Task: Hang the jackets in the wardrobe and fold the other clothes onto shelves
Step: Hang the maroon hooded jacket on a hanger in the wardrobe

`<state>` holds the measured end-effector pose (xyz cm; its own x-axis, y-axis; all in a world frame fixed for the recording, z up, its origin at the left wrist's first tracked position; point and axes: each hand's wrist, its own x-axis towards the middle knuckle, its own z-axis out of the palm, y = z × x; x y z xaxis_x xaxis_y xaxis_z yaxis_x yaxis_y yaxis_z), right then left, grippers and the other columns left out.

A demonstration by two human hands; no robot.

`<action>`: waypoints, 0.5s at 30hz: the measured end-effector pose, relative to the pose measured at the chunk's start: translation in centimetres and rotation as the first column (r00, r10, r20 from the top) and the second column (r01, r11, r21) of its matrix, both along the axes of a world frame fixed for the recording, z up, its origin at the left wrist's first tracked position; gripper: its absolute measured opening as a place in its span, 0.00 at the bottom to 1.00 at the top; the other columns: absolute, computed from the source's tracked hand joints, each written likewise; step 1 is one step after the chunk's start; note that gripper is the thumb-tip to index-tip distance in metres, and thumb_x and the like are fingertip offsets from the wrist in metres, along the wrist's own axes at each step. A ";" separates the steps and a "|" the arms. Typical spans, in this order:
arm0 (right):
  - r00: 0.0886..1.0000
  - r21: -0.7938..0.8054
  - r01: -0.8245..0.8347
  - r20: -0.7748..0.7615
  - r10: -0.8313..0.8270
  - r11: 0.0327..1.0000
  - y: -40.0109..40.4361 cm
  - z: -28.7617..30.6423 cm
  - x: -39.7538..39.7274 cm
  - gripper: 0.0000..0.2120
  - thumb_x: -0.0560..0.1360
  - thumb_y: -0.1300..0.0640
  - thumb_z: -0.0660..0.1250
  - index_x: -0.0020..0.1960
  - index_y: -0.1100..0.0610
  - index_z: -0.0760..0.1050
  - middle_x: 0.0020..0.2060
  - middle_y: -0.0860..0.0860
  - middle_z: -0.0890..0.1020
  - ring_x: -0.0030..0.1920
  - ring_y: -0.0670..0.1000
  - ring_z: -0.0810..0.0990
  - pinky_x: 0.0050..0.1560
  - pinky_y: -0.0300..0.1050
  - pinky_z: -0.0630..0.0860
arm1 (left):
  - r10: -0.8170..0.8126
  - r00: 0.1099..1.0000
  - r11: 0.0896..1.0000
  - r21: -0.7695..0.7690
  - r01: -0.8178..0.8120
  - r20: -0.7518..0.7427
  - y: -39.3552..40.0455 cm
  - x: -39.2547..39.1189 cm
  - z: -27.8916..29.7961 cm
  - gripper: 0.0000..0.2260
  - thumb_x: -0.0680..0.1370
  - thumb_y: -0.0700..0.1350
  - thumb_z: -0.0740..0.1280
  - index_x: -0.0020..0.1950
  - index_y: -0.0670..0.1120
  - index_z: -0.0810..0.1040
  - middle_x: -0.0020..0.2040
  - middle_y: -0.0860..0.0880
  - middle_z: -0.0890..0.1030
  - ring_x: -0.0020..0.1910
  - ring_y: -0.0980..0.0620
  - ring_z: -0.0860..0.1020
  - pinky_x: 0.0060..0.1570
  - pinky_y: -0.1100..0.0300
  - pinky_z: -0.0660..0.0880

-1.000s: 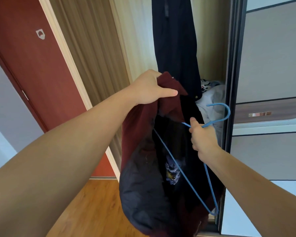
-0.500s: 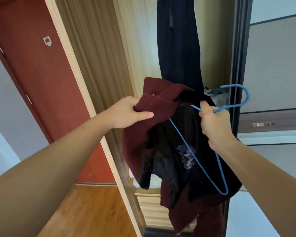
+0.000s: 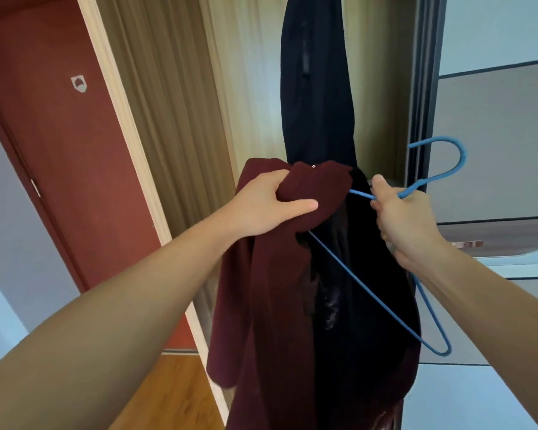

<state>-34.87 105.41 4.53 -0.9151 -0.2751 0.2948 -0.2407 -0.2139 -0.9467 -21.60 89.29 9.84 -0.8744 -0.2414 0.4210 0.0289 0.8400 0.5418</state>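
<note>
A maroon jacket with a black lining hangs in front of the open wardrobe. My left hand grips its collar at the top. My right hand grips the neck of a blue wire hanger. The hook points up and to the right, and one arm of the hanger runs down inside the jacket's black lining. A dark navy garment hangs inside the wardrobe just behind the jacket.
A grey sliding wardrobe door stands at the right. A red room door is at the left, beside the wardrobe's wooden side panel. Wooden floor shows below.
Both hands have lifted the jacket and hanger higher. The jacket now hangs longer and straighter from my left hand, and the hanger's hook points further up and right.
</note>
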 end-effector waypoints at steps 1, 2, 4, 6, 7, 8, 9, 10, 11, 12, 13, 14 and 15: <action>1.000 0.007 0.006 -0.012 -0.006 1.000 0.1 -0.1 0.0 0.20 0.79 0.46 0.62 0.33 0.52 0.62 0.20 0.45 0.61 0.21 0.44 0.59 0.29 0.42 0.57 | 0.065 0.998 0.986 -0.156 -0.063 0.008 0.0 0.0 0.5 0.09 0.73 0.54 0.73 0.49 0.53 0.79 0.47 0.56 0.81 0.49 0.55 0.80 0.51 0.61 0.75; 1.000 0.021 0.014 -0.022 -0.013 1.000 0.2 0.0 0.0 0.20 0.79 0.46 0.62 0.33 0.52 0.62 0.21 0.47 0.60 0.23 0.45 0.57 0.29 0.42 0.56 | 0.144 0.989 0.933 -0.332 -0.141 -0.015 0.0 -0.3 1.0 0.11 0.71 0.56 0.74 0.48 0.53 0.79 0.45 0.56 0.80 0.48 0.54 0.79 0.50 0.59 0.74; 0.999 0.056 0.015 -0.045 -0.012 0.998 0.3 0.1 0.2 0.21 0.79 0.46 0.61 0.32 0.53 0.60 0.23 0.49 0.58 0.23 0.47 0.56 0.28 0.42 0.56 | 0.256 0.962 0.754 -0.603 -0.261 -0.096 0.3 -0.7 2.0 0.16 0.69 0.58 0.73 0.51 0.53 0.78 0.48 0.54 0.77 0.52 0.51 0.73 0.50 0.57 0.67; 0.998 0.067 -0.005 -0.066 0.009 0.998 0.4 0.3 0.3 0.23 0.79 0.46 0.62 0.30 0.53 0.58 0.22 0.48 0.58 0.21 0.47 0.56 0.27 0.42 0.57 | 0.287 0.957 0.731 -0.640 -0.237 -0.026 0.8 -1.2 2.8 0.23 0.67 0.56 0.74 0.58 0.52 0.74 0.52 0.53 0.76 0.53 0.50 0.73 0.49 0.57 0.65; 0.996 0.071 -0.013 -0.084 0.019 0.997 0.5 0.3 0.4 0.24 0.80 0.47 0.62 0.29 0.53 0.57 0.20 0.47 0.58 0.21 0.46 0.56 0.26 0.41 0.58 | 0.287 0.956 0.778 -0.598 -0.194 0.063 1.1 -1.4 3.1 0.24 0.68 0.55 0.74 0.60 0.51 0.72 0.51 0.52 0.77 0.51 0.50 0.75 0.47 0.57 0.68; 0.994 0.077 -0.021 -0.101 0.029 0.997 0.5 0.3 0.4 0.25 0.80 0.47 0.62 0.29 0.52 0.56 0.20 0.46 0.58 0.20 0.45 0.56 0.26 0.39 0.59 | 0.271 0.950 0.817 -0.558 -0.142 0.155 1.3 -1.5 3.3 0.23 0.69 0.54 0.74 0.60 0.50 0.74 0.49 0.52 0.79 0.48 0.50 0.77 0.44 0.57 0.70; 0.992 0.083 -0.033 -0.116 0.043 0.996 0.4 0.2 0.3 0.25 0.80 0.47 0.62 0.29 0.52 0.56 0.19 0.45 0.58 0.20 0.44 0.56 0.25 0.36 0.60 | 0.243 0.943 0.835 -0.544 -0.084 0.227 1.4 -1.6 3.5 0.19 0.70 0.54 0.74 0.57 0.49 0.76 0.47 0.52 0.80 0.46 0.51 0.78 0.43 0.57 0.72; 0.990 0.088 -0.048 -0.130 0.059 0.995 0.4 0.1 0.2 0.25 0.80 0.48 0.62 0.29 0.52 0.55 0.20 0.46 0.58 0.20 0.44 0.56 0.24 0.34 0.60 | 0.216 0.937 0.836 -0.548 -0.033 0.273 1.4 -1.6 3.5 0.14 0.71 0.54 0.74 0.51 0.48 0.79 0.43 0.52 0.81 0.44 0.51 0.79 0.42 0.57 0.74; 0.987 0.093 -0.063 -0.141 0.075 0.994 0.3 -0.1 0.2 0.25 0.80 0.48 0.62 0.29 0.51 0.55 0.21 0.47 0.58 0.21 0.45 0.56 0.24 0.34 0.59 | 0.193 0.934 0.833 -0.553 0.006 0.301 1.4 -1.5 3.5 0.11 0.72 0.53 0.73 0.46 0.48 0.79 0.40 0.53 0.81 0.42 0.52 0.79 0.42 0.57 0.75; 0.985 0.102 -0.075 -0.150 0.090 0.992 0.2 -0.2 0.1 0.25 0.80 0.47 0.62 0.29 0.51 0.55 0.22 0.48 0.58 0.22 0.46 0.56 0.24 0.36 0.58 | 0.182 0.933 0.830 -0.557 0.024 0.312 1.3 -1.3 3.4 0.09 0.73 0.53 0.73 0.43 0.49 0.79 0.38 0.54 0.81 0.40 0.52 0.79 0.42 0.57 0.75; 0.983 0.114 -0.083 -0.156 0.101 0.990 0.1 -0.3 0.1 0.25 0.79 0.47 0.62 0.29 0.51 0.55 0.22 0.48 0.57 0.22 0.46 0.56 0.25 0.37 0.58 | 0.177 0.935 0.824 -0.566 0.031 0.308 1.1 -1.2 3.3 0.08 0.74 0.53 0.72 0.41 0.50 0.77 0.36 0.54 0.80 0.39 0.53 0.79 0.41 0.57 0.74; 0.980 0.127 -0.087 -0.165 0.107 0.988 0.0 -0.3 0.1 0.25 0.80 0.47 0.62 0.29 0.51 0.55 0.21 0.47 0.57 0.22 0.46 0.56 0.25 0.38 0.57 | 0.179 0.937 0.814 -0.580 0.030 0.300 1.0 -1.0 3.1 0.09 0.75 0.53 0.71 0.39 0.52 0.75 0.35 0.55 0.79 0.37 0.54 0.77 0.40 0.57 0.73; 0.977 0.150 -0.083 -0.181 0.110 0.985 -0.2 -0.3 0.1 0.26 0.80 0.48 0.62 0.28 0.52 0.55 0.20 0.46 0.57 0.21 0.46 0.56 0.24 0.38 0.57 | 0.186 0.938 0.800 -0.600 0.028 0.292 0.9 -0.9 3.0 0.10 0.76 0.53 0.69 0.38 0.53 0.74 0.34 0.55 0.77 0.35 0.55 0.76 0.39 0.57 0.73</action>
